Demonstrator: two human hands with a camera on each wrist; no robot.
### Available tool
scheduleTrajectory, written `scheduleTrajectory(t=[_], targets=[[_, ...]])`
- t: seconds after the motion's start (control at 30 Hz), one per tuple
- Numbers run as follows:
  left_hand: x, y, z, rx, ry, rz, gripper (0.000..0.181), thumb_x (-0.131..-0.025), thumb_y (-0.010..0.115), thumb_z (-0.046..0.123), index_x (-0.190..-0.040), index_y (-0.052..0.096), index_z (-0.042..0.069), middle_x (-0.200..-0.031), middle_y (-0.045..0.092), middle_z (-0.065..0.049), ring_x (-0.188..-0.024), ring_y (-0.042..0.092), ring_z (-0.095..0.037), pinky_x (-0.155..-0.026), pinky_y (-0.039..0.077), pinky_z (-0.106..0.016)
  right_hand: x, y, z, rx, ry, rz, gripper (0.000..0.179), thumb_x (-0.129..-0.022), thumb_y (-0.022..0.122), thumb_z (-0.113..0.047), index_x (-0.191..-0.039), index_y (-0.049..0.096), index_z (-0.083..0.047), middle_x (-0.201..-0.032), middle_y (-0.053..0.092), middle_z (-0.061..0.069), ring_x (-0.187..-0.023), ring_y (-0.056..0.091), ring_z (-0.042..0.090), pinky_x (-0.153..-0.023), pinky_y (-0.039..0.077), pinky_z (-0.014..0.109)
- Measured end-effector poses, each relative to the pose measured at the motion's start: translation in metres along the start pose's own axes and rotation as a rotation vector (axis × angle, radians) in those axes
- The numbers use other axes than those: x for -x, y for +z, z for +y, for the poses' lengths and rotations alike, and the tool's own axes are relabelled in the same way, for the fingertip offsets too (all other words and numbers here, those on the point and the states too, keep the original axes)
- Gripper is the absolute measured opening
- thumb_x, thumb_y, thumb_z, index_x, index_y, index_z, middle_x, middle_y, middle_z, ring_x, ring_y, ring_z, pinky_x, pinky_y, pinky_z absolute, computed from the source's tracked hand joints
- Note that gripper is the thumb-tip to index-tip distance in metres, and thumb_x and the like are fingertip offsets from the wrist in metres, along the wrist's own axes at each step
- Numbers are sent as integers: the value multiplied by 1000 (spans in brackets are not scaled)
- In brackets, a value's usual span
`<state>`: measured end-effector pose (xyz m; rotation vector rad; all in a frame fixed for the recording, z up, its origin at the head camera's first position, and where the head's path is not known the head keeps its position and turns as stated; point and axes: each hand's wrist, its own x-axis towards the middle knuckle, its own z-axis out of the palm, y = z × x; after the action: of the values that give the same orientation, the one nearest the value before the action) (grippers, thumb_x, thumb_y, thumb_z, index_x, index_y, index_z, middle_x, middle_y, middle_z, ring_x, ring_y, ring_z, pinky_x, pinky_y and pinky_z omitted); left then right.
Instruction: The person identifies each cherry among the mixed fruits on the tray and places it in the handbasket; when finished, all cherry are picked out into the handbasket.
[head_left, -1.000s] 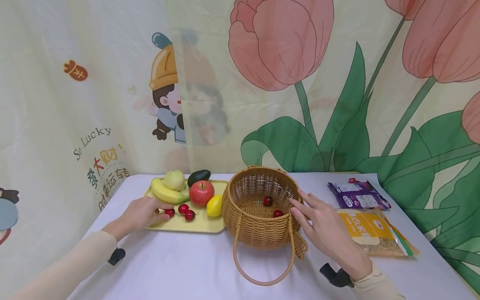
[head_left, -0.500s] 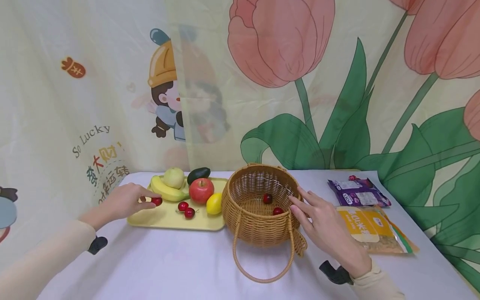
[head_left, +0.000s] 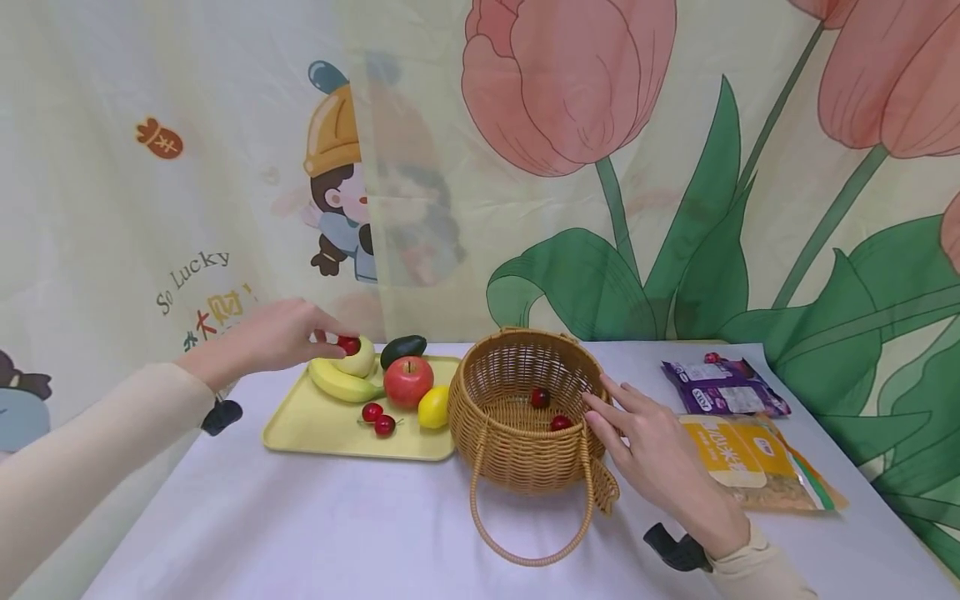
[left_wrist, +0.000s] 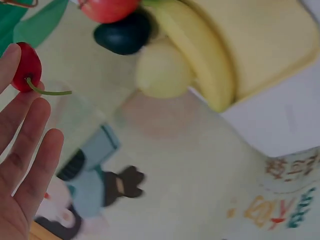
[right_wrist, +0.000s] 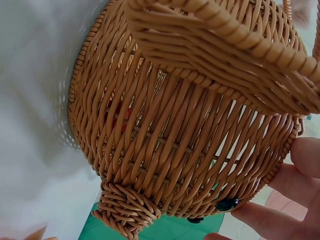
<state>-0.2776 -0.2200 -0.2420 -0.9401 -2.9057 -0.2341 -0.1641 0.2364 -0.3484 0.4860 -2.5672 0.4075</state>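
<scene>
My left hand [head_left: 281, 337] pinches a red cherry [left_wrist: 29, 67] by its body, in the air above the tray's back left; its green stem shows in the left wrist view. My right hand [head_left: 656, 450] rests against the right side of the wicker basket [head_left: 517, 458], fingers straight at the rim. Inside the basket lie two cherries [head_left: 540, 397]. Two more cherries [head_left: 385, 426] lie on the yellow tray [head_left: 322, 433].
The tray also bears a banana [head_left: 341, 385], a pale round fruit [head_left: 362, 360], a dark green avocado [head_left: 402, 350], a red apple [head_left: 408, 382] and a lemon [head_left: 434, 408]. A purple packet [head_left: 723, 387] and an orange-yellow bag [head_left: 753, 462] lie at right. The basket's handle [head_left: 531, 560] hangs forward.
My left hand has lifted the cherry off the left of the tray, first moving left, then up and to the right. The right hand stays at the basket.
</scene>
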Motion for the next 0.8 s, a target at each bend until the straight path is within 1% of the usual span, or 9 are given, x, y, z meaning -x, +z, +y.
scheduleTrajectory(t=[0.13, 0.27, 0.37, 0.43, 0.53, 0.63, 0.7, 0.8], targets=[[-34, -7, 26, -50, 99, -37, 31, -88, 82, 22, -118, 79, 22, -100, 79, 6, -80, 66, -11, -68, 53, -27, 1, -2, 1, 6, 15, -3, 33, -102, 63, -25, -132, 71, -12, -148, 57, 21, -128, 59, 51, -100, 49, 64], [-69, -11, 60, -68, 189, -80, 32, -88, 82, 23, -120, 79, 22, -96, 79, 5, -73, 65, -10, -64, 52, -27, 2, -3, 2, 14, 26, -10, 34, -103, 62, -26, -132, 70, -12, -149, 56, 20, -128, 59, 51, -100, 49, 64], [-98, -11, 87, -93, 245, -114, 32, -89, 81, 24, -121, 78, 24, -99, 80, 5, -69, 64, -10, -64, 51, -27, 2, -3, 2, 17, 28, -9, 34, -103, 62, -27, -132, 71, -13, -149, 56, 20, -128, 59, 51, -100, 49, 64], [-116, -9, 103, -123, 294, -130, 29, -90, 80, 24, -119, 79, 25, -100, 80, 5, -71, 64, -10, -65, 51, -29, 1, -3, 2, 19, 31, -9, 34, -103, 62, -27, -132, 71, -13, -149, 56, 20, -129, 59, 50, -100, 50, 63], [-139, -5, 123, -185, 350, -157, 24, -92, 79, 24, -115, 81, 26, -105, 80, 8, -83, 68, -13, -71, 54, -32, 1, -2, 1, 17, 33, -12, 34, -103, 63, -28, -132, 71, -13, -149, 57, 19, -129, 59, 50, -100, 50, 62], [-158, 4, 140, -230, 362, -185, 22, -92, 79, 26, -113, 81, 26, -106, 80, 9, -94, 69, -15, -76, 56, -35, 1, 0, 0, 13, 34, -17, 34, -103, 63, -29, -133, 70, -15, -149, 57, 18, -129, 59, 49, -100, 50, 61], [-168, 12, 149, -232, 357, -202, 21, -92, 79, 27, -112, 81, 27, -106, 80, 10, -98, 68, -15, -79, 56, -35, 1, 0, 0, 14, 27, -15, 34, -103, 63, -29, -132, 71, -15, -149, 57, 18, -129, 60, 49, -100, 51, 61], [-180, 24, 162, -215, 359, -222, 21, -92, 78, 29, -112, 81, 27, -105, 80, 10, -98, 66, -13, -82, 55, -32, 2, 1, 0, 19, 9, -6, 33, -102, 63, -28, -131, 72, -15, -148, 58, 18, -127, 61, 49, -99, 51, 62]])
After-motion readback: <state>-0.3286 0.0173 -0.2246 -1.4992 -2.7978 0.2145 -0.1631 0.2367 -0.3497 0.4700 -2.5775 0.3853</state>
